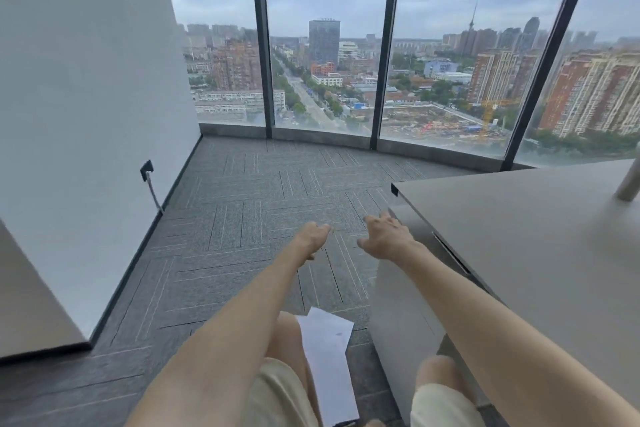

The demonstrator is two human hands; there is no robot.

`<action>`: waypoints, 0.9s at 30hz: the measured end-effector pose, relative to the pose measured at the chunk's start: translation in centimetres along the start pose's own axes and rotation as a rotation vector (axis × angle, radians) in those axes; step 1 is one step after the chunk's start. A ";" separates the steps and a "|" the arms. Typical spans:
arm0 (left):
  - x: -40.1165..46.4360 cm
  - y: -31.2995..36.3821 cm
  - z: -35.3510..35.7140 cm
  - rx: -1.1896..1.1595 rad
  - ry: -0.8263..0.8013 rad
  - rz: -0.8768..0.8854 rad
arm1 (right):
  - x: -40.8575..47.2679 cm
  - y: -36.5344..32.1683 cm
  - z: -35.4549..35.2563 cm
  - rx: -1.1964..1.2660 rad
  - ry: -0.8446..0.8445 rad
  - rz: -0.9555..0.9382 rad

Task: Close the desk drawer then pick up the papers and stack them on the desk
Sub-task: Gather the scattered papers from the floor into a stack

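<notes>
While papers (327,360) lie unreadable on the carpet, both hands (313,236) (386,239) reach forward, grip released.

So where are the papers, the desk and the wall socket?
papers (327,350): head view, middle of the top sheet.
desk (519,218): head view, bare top.
wall socket (146,170): head view, its black plate.

Your two arms are bare from the bottom edge of the view up to the wrists: no sleeves, no watch, no bracelet, no gloves. Your left hand (313,234) and right hand (388,236) are bare too, and the fingers (375,220) carry no rings that can be made out. You wear light beige shorts (277,392), their hems ending above the knees. Both knees are bare, and the cloth looks plain, without visible print or markings.
</notes>
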State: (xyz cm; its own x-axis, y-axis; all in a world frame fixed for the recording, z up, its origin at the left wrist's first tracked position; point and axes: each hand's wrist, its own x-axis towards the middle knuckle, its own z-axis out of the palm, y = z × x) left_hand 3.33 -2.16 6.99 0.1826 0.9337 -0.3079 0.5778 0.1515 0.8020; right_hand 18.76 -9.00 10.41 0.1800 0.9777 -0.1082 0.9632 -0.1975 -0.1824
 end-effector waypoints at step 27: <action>18.0 -26.9 3.3 -0.289 0.143 -0.628 | 22.8 -4.4 27.5 0.153 -0.544 -0.032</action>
State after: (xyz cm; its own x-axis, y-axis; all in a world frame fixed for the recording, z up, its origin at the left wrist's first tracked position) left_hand -6.27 9.49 -21.82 -0.2340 0.6719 -0.7027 0.3012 0.7373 0.6047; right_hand 13.18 12.21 -18.17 -0.0172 0.8136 -0.5812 0.9192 -0.2159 -0.3294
